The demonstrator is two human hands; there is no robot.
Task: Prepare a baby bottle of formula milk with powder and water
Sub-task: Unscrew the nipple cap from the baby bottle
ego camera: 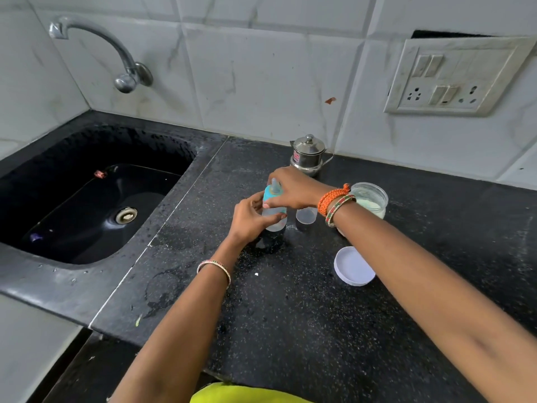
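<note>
A clear baby bottle (274,221) stands upright on the black counter (290,301). It wears a teal collar with a teat (274,189). My left hand (251,219) grips the bottle's body from the left. From above and the right, my right hand (293,189) holds the teal collar. To the right, an open clear jar (370,199) holds white powder, and its white lid (353,266) lies flat nearer to me. A small clear cap (306,215) stands between bottle and jar.
A small steel lidded pot (308,154) stands by the wall behind the bottle. A black sink (87,205) with a wall tap (96,42) lies to the left. A switch and socket plate (459,77) is on the tiled wall at right.
</note>
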